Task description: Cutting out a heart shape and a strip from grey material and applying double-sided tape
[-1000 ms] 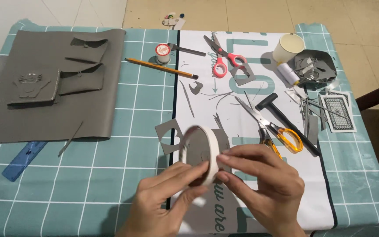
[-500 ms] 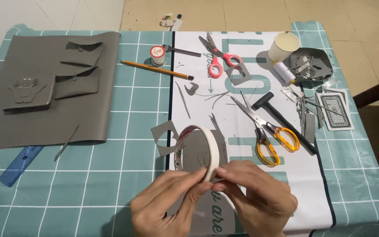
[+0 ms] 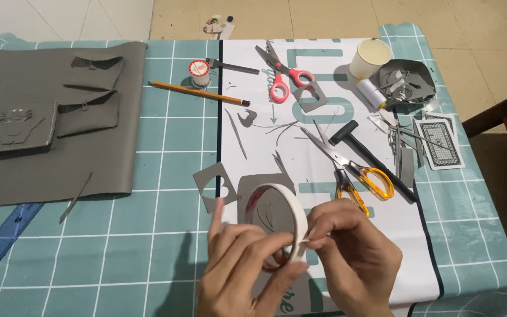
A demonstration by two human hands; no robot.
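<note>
A roll of white tape (image 3: 280,211) stands on edge above the table's front middle. My left hand (image 3: 242,270) grips its lower rim, with the thumb under it. My right hand (image 3: 353,258) pinches the roll's right edge between thumb and forefinger. Under the roll lies a grey cut-out piece (image 3: 253,191) on a white printed sheet (image 3: 324,170). Orange-handled scissors (image 3: 353,170) lie just beyond my right hand.
A teal gridded cutting mat (image 3: 148,235) covers the table. Grey leather sheet with pockets (image 3: 54,117) at left, blue ruler (image 3: 10,229), pencil (image 3: 198,93), thread spool (image 3: 198,69), red scissors (image 3: 283,73), hammer (image 3: 371,158), paper cup (image 3: 371,57), grey scraps.
Both hands with the tape roll have stayed low at the front; the fingers have shifted around the roll's rim and the right hand now pinches its edge.
</note>
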